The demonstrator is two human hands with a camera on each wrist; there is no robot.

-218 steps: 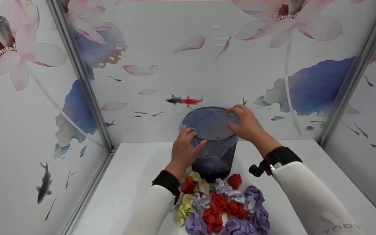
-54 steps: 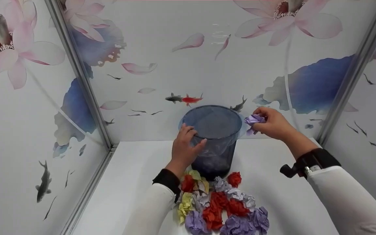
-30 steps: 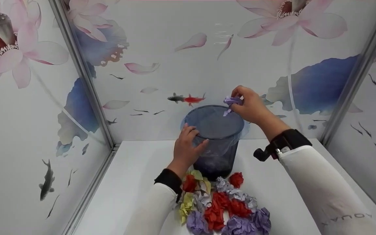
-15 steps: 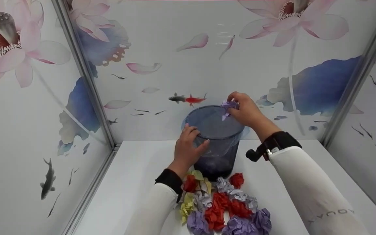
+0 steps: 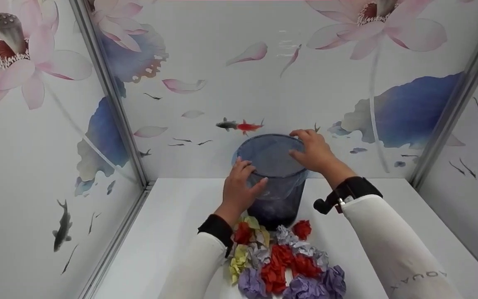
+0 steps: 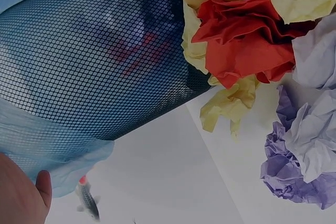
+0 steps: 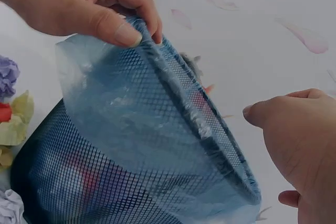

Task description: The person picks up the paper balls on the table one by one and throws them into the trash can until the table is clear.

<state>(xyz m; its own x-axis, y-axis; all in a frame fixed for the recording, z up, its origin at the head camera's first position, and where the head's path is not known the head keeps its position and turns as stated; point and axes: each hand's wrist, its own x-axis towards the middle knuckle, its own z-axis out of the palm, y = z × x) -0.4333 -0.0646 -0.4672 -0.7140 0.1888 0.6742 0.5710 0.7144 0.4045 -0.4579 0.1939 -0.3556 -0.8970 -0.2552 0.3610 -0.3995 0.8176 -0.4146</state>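
A dark mesh wastebasket [image 5: 274, 207] lined with a thin blue plastic bag [image 7: 113, 95] stands at the back of the white table. My left hand [image 5: 238, 189] grips its near left rim; in the right wrist view the thumb lies outside and the fingers hook over the edge. Above the far right part of the opening is my right hand [image 5: 315, 153], its fingers spread and holding nothing. Red and pale shapes show blurred through the mesh in both wrist views. In front of the basket lies a pile of crumpled paper balls, with red [image 5: 273, 276], yellow [image 5: 239, 261] and purple [image 5: 305, 287] ones.
Silver-white paper balls [image 5: 305, 249] lie among the others, and one red ball [image 5: 302, 229] sits apart at the pile's right. A printed back wall [image 5: 206, 158] stands close behind the basket, with side panels left and right. White table surface [image 5: 367, 249] extends either side of the pile.
My right hand brought a purple paper ball from the right to over the basket and let it go. The pile has fewer purple balls at its right. My left hand stayed at the rim.
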